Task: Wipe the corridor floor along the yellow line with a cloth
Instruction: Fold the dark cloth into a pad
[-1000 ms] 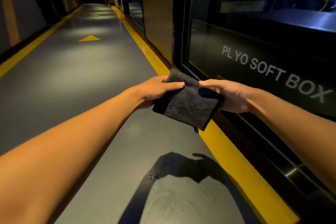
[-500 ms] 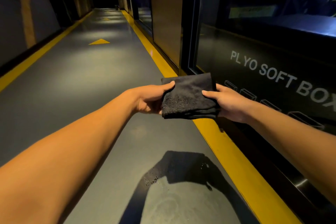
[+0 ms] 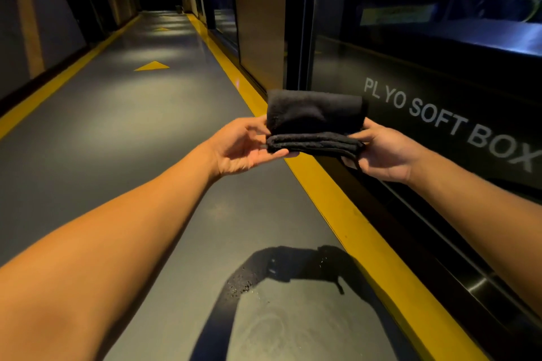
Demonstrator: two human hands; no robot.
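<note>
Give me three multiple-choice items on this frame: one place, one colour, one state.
1. Where is the folded black terry cloth?
A. Flat on the grey floor
B. Held up between both hands
C. Draped over one forearm

2. What colour is the painted floor stripe beneath the hands?
A. White
B. Red
C. Yellow

3. How is the cloth?
A. Folded in layers
B. Spread open
C. Balled up

Answers: 1 B, the left hand and right hand each hold an end. 2 C, the stripe runs yellow beside the dark glass wall. 3 A, stacked edges show along its lower side.
</note>
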